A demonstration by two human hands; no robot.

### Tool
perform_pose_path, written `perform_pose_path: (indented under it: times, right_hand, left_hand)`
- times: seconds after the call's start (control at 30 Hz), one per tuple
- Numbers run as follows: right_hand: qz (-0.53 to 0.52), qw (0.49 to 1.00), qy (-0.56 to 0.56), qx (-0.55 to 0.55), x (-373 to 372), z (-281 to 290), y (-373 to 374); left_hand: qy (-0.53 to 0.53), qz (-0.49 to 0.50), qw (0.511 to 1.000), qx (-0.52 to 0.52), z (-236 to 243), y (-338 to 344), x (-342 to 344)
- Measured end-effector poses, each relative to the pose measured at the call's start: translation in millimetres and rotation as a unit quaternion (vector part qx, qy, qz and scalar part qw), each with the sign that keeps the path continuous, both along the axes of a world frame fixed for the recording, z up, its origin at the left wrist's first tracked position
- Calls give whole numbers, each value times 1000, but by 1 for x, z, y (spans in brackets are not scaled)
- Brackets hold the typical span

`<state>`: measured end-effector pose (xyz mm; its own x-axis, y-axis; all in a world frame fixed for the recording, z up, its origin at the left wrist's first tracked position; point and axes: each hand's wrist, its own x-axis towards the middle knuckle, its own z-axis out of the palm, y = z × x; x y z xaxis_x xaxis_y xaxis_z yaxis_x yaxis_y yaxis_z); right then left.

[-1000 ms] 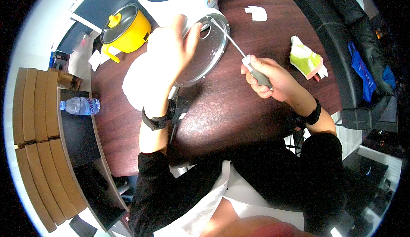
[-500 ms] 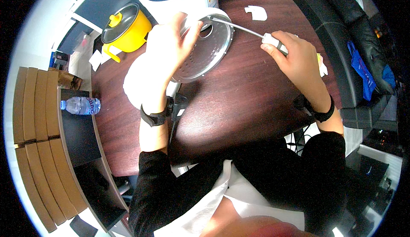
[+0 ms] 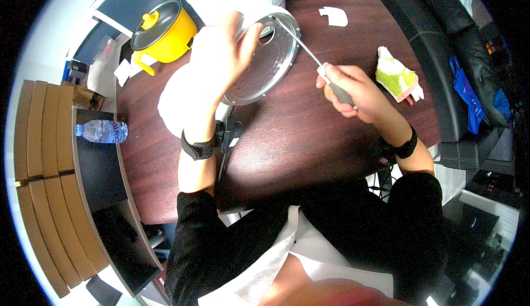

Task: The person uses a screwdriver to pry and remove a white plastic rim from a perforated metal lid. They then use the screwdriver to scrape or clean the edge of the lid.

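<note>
My left hand (image 3: 218, 57) grips the edge of a white rice cooker lid (image 3: 179, 104), tilted up on the table so its round metal inner plate (image 3: 262, 74) shows. Small holes dot the plate, with a larger round opening near its top. My right hand (image 3: 359, 91) is wrapped round the grey-and-white handle of a screwdriver (image 3: 300, 43). Its long shaft slants up to the left, and the tip meets the plate's upper part beside the opening. Whether the tip sits in a screw is too small to tell.
Behind the lid stands the white rice cooker body (image 3: 218, 9), lidless. Left of it is a yellow pot (image 3: 174, 41) with a glass lid. A white plastic piece (image 3: 334, 17) and a crumpled green-and-white wrapper (image 3: 396, 77) lie to the right. A water bottle (image 3: 105, 131) rests at far left.
My right hand has moved left and down, its grip on the handle changed, and the screwdriver now slants more steeply. The wrapper has come into sight. My left hand stays on the lid.
</note>
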<state>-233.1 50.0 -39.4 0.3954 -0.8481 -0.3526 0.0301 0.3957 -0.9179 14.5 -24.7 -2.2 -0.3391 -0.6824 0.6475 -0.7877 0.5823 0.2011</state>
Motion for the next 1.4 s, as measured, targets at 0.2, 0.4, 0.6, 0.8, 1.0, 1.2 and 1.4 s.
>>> perform_pose_path:
  times: [0.2, 0.4, 0.6, 0.8, 1.0, 1.2, 1.4]
  right_hand:
    - [-15, 995, -78, 56, 6, 4, 11]
    - [-93, 856, 339, -379, -14, 0, -2]
    - [-111, 714, 475, -502, -18, 22, -5]
    - [-24, 944, 214, -248, -17, 1, -15]
    - [0, 1000, -11, 8, -3, -1, -1]
    - [6, 1000, 18, -18, -5, 8, 2]
    - [-124, 750, 440, -479, -15, 18, -7]
  left_hand:
    - [8, 7, 1000, 8, 2, 2, -3]
    - [22, -14, 1000, 14, 0, -3, 2]
    - [17, -23, 1000, 11, 0, -4, 1]
    - [20, -14, 999, -27, -3, -3, 0]
    - [6, 2, 1000, -6, -4, 0, -2]
    - [19, -13, 999, -24, -3, -4, 0]
    - [26, -9, 1000, 13, 0, -2, 1]
